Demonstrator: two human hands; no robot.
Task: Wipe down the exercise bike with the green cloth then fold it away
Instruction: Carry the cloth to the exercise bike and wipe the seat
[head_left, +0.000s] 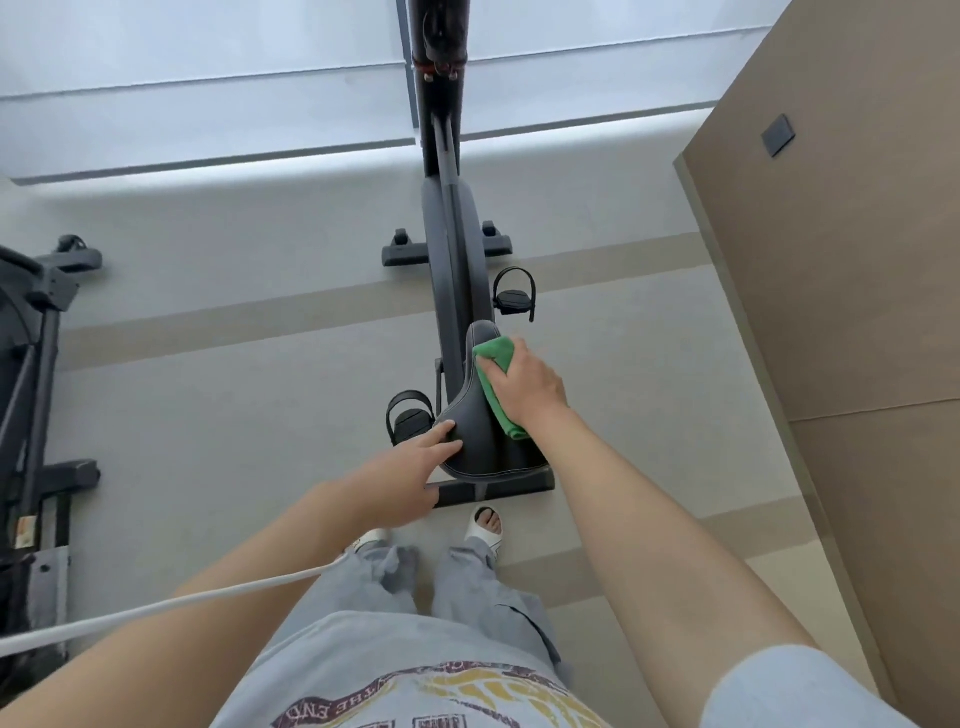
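Observation:
The dark grey exercise bike (452, 249) stands straight ahead of me, its black saddle (475, 415) nearest. My right hand (530, 387) presses the folded green cloth (493, 384) flat against the saddle's right side, the fingers lying over the cloth. My left hand (415, 467) rests with straight fingers on the saddle's left rear edge. Two strapped pedals show, one on the left (410, 421) and one on the right (514, 296). The handlebar post (439, 47) rises toward the top of the view.
Another black fitness machine (31, 364) stands at the left edge. A brown wall panel (841, 260) closes in on the right. A white cable (156, 608) crosses my left forearm. My sandalled feet (485, 525) stand just behind the bike's rear base bar (493, 488).

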